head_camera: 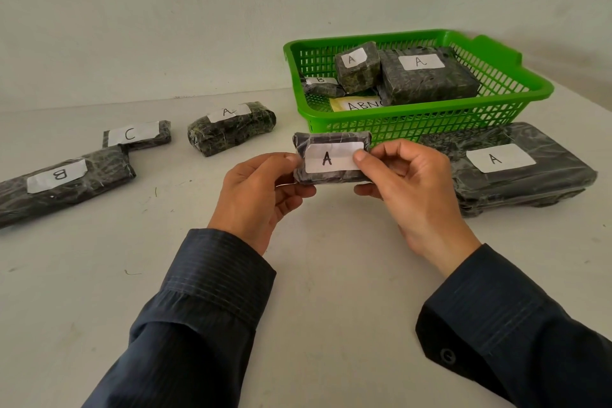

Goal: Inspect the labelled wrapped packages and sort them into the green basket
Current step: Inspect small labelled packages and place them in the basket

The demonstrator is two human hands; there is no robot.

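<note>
A small dark wrapped package [331, 146] with a white label marked A is held up in front of me, label facing the camera. My left hand [261, 195] pinches its left end and my right hand [407, 182] pinches its right end, thumb on the label. Behind it stands the green basket [430, 122], which holds two A packages [427, 76], a small B package [323, 84] and a yellow card. On the table lie a large A package [516, 169] at the right, an A package [231, 127], a C package [139, 136] and a long B package [63, 182] at the left.
The white table [314, 275] meets a pale wall close behind the basket. My dark sleeves fill the lower part of the view. The large A package lies right against the basket's front right side.
</note>
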